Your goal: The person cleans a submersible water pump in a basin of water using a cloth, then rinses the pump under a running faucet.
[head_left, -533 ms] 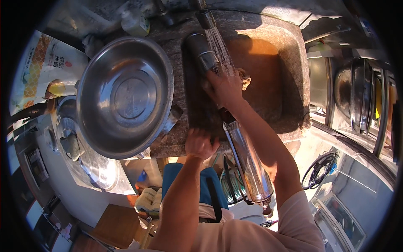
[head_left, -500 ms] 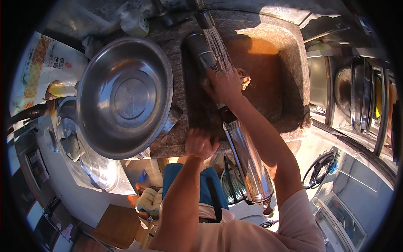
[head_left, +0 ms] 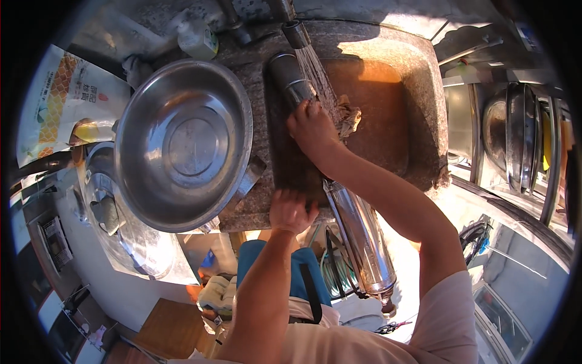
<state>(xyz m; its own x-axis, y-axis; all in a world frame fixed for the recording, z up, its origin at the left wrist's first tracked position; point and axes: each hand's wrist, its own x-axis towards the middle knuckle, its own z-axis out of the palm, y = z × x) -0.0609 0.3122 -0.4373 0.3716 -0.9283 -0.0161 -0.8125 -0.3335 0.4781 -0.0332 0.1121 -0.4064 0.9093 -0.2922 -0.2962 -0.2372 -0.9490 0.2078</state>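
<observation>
Tube (head_left: 357, 236) lies across the stone sink (head_left: 424, 91), upper end under the tap stream so water rinses it. Your right hand (head_left: 312, 127) curls its fingers around it beside a rag (head_left: 347, 116); your left hand (head_left: 291, 209), fingers together, braces on the sink rim (steadying). Since the earlier frame, both hands sit unchanged.

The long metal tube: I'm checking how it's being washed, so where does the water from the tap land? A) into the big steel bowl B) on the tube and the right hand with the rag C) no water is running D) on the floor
B: the stream from the tap falls onto the long metal tube by the right hand and its rag, not into the steel bowl.
</observation>
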